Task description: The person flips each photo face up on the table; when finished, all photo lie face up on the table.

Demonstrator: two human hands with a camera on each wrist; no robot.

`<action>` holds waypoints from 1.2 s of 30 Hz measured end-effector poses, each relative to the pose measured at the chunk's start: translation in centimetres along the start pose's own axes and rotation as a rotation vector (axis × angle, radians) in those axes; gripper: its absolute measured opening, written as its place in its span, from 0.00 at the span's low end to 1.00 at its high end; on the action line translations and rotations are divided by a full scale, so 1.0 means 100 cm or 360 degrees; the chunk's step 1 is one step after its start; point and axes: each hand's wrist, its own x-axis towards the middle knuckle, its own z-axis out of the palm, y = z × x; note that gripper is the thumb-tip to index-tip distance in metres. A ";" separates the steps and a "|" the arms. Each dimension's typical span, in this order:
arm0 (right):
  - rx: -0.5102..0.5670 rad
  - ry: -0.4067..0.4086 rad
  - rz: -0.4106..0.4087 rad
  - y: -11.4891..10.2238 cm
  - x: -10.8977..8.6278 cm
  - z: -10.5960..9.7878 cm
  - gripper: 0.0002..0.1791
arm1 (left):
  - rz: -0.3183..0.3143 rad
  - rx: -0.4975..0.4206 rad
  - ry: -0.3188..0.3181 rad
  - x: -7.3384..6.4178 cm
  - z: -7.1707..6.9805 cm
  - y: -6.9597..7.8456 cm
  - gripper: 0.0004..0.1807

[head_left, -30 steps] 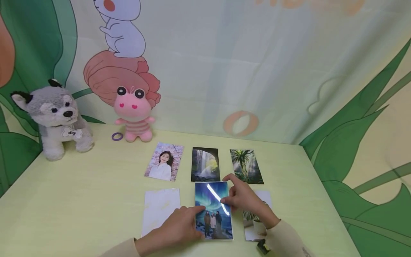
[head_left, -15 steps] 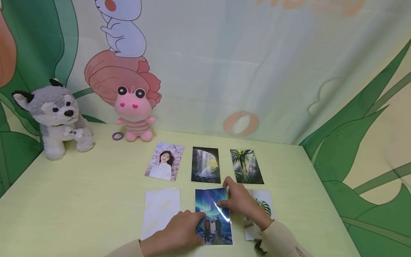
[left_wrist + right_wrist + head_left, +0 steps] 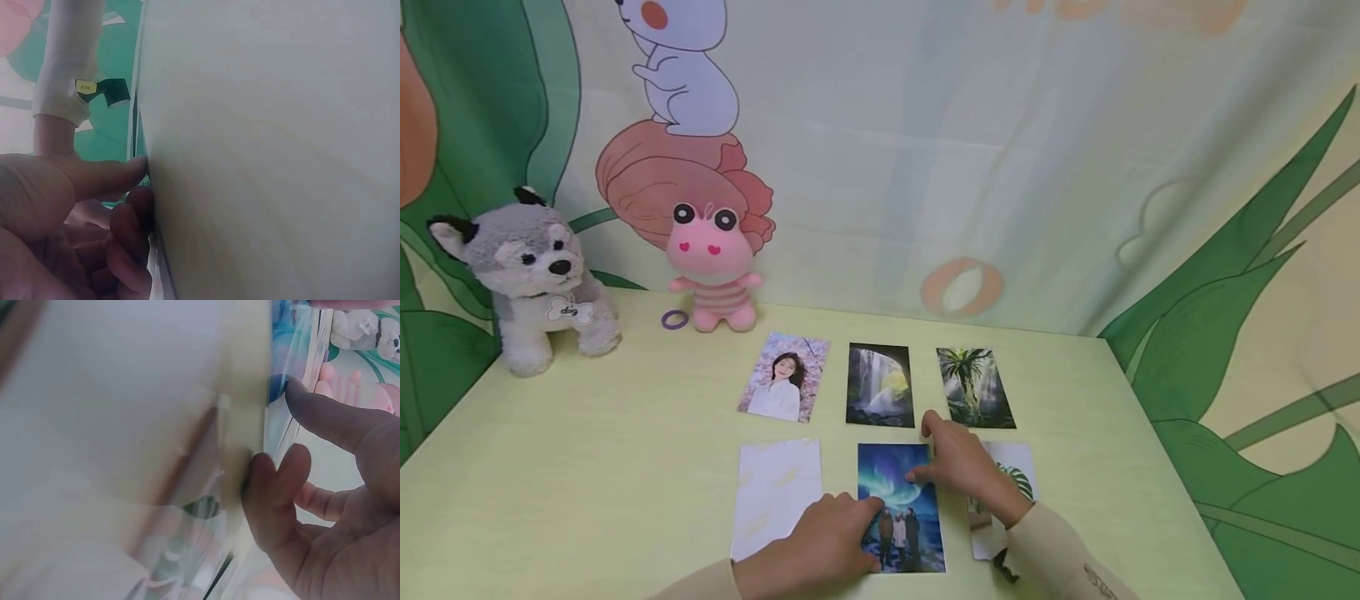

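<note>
A photo print of three people under a green and blue aurora lies at the front middle of the table, between my two hands. My left hand holds its left side, with the forefinger tip over the print and the thumb at the lower left edge. My right hand is at its upper right, the thumb over the picture and the forefinger bent near the top corner. In the right wrist view the thumb touches the blue print, and the other fingers curl beside it. A blank white sheet lies partly under my left forearm.
Behind lie a portrait photo, a waterfall photo and a palm photo. A potted-plant photo is partly hidden by my right arm. A plush husky, a pink plush toy and a purple ring are back left.
The aurora photo has moved a little toward me and now lies flatter, its glare gone. Both hands have stayed at its sides, and the other photos are where they were.
</note>
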 end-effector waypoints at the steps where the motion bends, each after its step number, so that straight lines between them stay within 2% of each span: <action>1: -0.0020 0.0004 -0.0008 0.000 0.000 -0.001 0.32 | 0.0001 -0.0003 -0.0003 0.001 0.000 0.000 0.29; 4: -0.0055 0.0015 -0.0030 0.000 0.003 -0.004 0.32 | 0.0001 -0.0075 -0.0048 0.002 -0.004 -0.002 0.27; 8: -0.0012 0.0010 -0.0102 -0.006 0.009 -0.007 0.31 | 0.0105 -0.0273 -0.0073 -0.007 -0.014 -0.013 0.24; 11: 0.0053 -0.0037 -0.0177 -0.015 0.015 -0.009 0.30 | 0.0228 -0.0410 -0.0025 -0.018 -0.027 -0.026 0.22; 14: 0.0095 -0.0116 -0.0266 -0.026 0.021 -0.009 0.33 | 0.0268 -0.0501 0.0060 -0.029 -0.041 -0.040 0.24; 18: 0.0108 -0.0237 -0.0394 -0.043 0.029 -0.006 0.39 | 0.0231 -0.0402 0.0247 -0.044 -0.051 -0.060 0.32; 21: 0.0070 -0.0310 -0.0476 -0.057 0.035 0.000 0.42 | 0.0203 -0.0228 0.0317 -0.053 -0.052 -0.074 0.41; 25: 0.0002 -0.0365 -0.0516 -0.073 0.041 0.010 0.44 | 0.0147 -0.0111 0.0242 -0.061 -0.048 -0.089 0.50; 28: -0.0041 -0.0386 -0.0525 -0.083 0.045 0.016 0.44 | 0.0090 -0.0071 0.0183 -0.065 -0.044 -0.097 0.53; 31: -0.0054 -0.0408 -0.0528 -0.091 0.049 0.020 0.43 | 0.0033 -0.0052 0.0164 -0.069 -0.040 -0.101 0.54; 36: 0.0018 -0.0449 -0.0537 -0.098 0.054 0.025 0.40 | -0.0007 -0.0009 0.0188 -0.074 -0.036 -0.102 0.50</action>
